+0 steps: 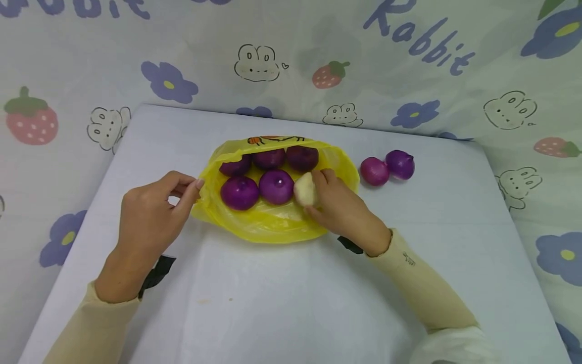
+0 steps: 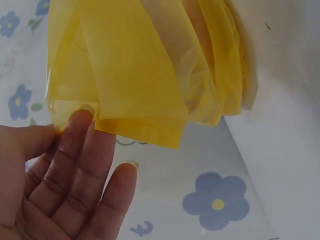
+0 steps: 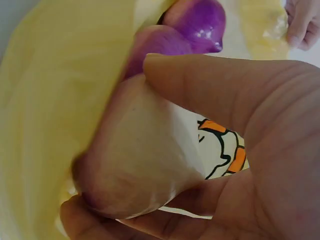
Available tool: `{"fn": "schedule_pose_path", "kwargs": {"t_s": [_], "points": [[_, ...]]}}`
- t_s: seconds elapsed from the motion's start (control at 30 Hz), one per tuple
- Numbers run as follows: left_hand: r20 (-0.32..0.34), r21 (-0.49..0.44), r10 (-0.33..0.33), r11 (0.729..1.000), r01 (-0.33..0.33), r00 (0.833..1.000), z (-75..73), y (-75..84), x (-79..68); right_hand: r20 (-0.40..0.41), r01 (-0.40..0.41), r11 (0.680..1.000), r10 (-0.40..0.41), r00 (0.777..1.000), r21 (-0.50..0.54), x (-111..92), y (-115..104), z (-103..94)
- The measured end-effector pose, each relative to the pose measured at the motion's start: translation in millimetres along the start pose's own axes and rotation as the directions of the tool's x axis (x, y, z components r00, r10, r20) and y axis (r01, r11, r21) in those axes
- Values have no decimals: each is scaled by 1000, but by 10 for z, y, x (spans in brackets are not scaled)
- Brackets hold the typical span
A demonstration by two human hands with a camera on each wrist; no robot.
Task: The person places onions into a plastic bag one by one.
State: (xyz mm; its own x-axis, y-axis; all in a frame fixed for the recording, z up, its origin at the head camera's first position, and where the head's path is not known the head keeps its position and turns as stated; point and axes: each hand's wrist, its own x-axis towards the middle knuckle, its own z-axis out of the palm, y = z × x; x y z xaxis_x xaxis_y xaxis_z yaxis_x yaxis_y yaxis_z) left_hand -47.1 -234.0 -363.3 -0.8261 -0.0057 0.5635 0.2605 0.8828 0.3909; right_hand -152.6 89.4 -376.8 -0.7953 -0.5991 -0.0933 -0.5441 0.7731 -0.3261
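A yellow plastic bag (image 1: 282, 230) lies with its mouth spread wide, holding several purple onions (image 1: 240, 193). My left hand (image 1: 152, 212) pinches the left edge of the bag between thumb and fingertips, and the left wrist view shows the thin plastic (image 2: 135, 65) at those fingers. Over the right part of the mouth, my right hand (image 1: 341, 205) grips a whitish, purple-tinged garlic bulb (image 1: 305, 189). Thumb and fingers wrap its sides in the right wrist view, where the bulb (image 3: 145, 145) overlaps the bag wall. The rear onions are partly hidden under the bag's back edge.
To the right of the bag, two more purple onions (image 1: 374, 171) sit side by side on the white tabletop (image 1: 282, 303). Behind the table hangs a cloth (image 1: 291, 30) printed with rabbits, flowers and strawberries. Dark straps (image 1: 158, 271) show at the wrists.
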Motion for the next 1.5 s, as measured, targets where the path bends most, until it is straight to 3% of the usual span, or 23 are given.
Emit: {"fn": "schedule_pose_path", "kwargs": {"t_s": [0.33, 0.63, 1.2, 1.5], "points": [[0, -4, 13, 1000, -13, 1000, -4, -16, 12, 68, -96, 995, 96, 993, 2, 203, 32, 40], [0, -2, 10, 1000, -10, 1000, 3, -34, 19, 74, -134, 991, 132, 988, 15, 254, 65, 52], [0, 3, 1, 1000, -1, 1000, 14, -34, 15, 72, -177, 984, 176, 982, -4, 298, 115, 96], [7, 5, -14, 1000, 14, 1000, 9, -24, 19, 67, -157, 987, 154, 986, 32, 264, 94, 71]]}}
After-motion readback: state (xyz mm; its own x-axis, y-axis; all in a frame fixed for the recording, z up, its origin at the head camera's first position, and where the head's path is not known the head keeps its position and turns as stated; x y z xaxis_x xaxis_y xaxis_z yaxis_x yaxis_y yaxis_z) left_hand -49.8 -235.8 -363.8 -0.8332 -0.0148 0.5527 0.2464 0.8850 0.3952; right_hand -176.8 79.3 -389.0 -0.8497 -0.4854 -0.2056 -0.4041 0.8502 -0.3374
